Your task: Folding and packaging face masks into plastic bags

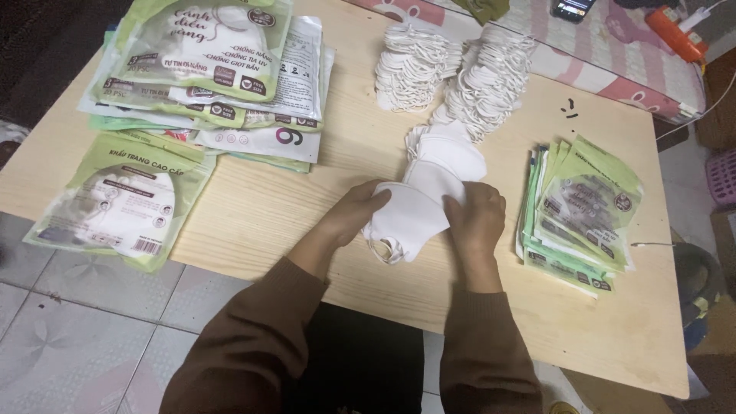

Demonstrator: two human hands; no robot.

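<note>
On pale wooden table (253, 222), near its middle: small stack of folded white fabric face masks (418, 207), pinched between left hand (354, 211) and right hand (477, 218), fingers closed on both ends.

Around the folded white masks (418, 207), bare surface (253, 222) lies open to their left and toward the near edge; white mask stacks (452, 77) block the far side, a green pouch pile (579, 211) the right, filled packets (207, 77) the far left
</note>
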